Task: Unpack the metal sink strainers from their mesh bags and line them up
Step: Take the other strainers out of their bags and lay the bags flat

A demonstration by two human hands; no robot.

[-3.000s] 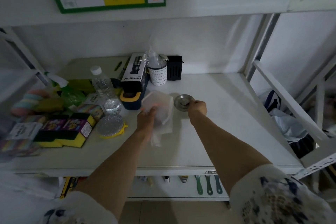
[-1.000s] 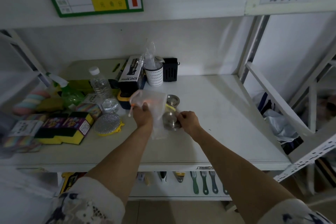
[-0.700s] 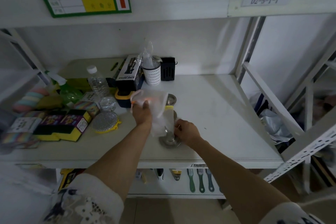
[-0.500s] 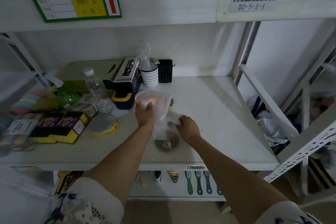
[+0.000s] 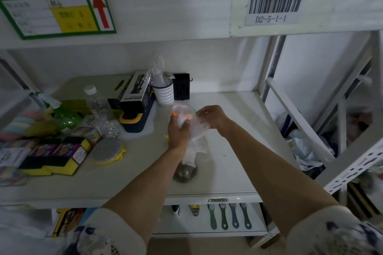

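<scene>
A round metal sink strainer (image 5: 185, 174) lies on the white shelf (image 5: 232, 147) near its front edge, partly covered by the hanging tail of a white mesh bag (image 5: 194, 130). My left hand (image 5: 178, 132) grips the bag from the left, above the shelf. My right hand (image 5: 211, 117) pinches the bag's upper right edge near its orange-marked opening. The bag is blurred, so I cannot tell what is inside it. The strainer set down earlier at the back is hidden behind the hands and bag.
Left of my hands stand a spray-bottle box (image 5: 136, 97), a white perforated cup (image 5: 163, 93), a black holder (image 5: 182, 87), a water bottle (image 5: 97, 103), a silver scourer (image 5: 106, 149) and sponge packs (image 5: 56, 157). Brushes (image 5: 228, 215) hang below the shelf.
A strainer came out of the bag and now lies near the shelf's front edge. My right hand let it go and rose to the bag's top edge. The left hand stayed on the bag.
</scene>
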